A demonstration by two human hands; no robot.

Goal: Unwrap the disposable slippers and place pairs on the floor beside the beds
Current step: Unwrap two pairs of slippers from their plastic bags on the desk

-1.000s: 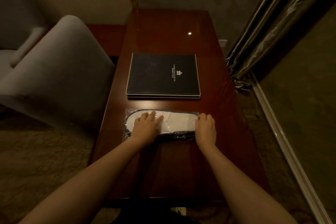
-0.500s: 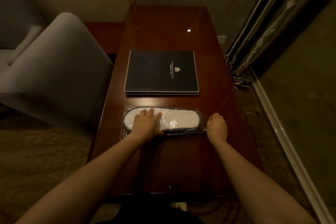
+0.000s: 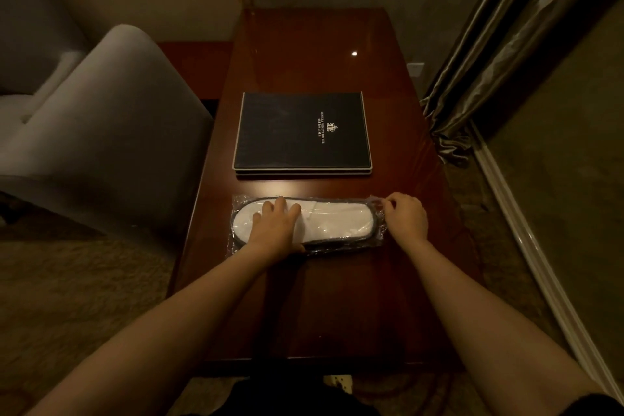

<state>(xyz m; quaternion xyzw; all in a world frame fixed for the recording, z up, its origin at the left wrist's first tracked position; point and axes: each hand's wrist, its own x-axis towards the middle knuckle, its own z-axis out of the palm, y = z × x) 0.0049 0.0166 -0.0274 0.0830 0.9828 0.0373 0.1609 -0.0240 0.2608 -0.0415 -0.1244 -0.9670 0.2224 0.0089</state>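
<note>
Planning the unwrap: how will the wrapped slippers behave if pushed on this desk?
The wrapped slippers will probably slide easily: glossy film on a polished desk. Likely light and floppy, being thin and flat. The left hand pinning them suggests they shift.

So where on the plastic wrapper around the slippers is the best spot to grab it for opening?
Probably the loose film at the right end of the plastic wrapper, coming in from the right. There the film sticks out past the rounded end of the slippers, so it can be pinched free. The right hand is already pinching that edge, while the left hand lies flat on the pack, pinning it to the table.
</note>
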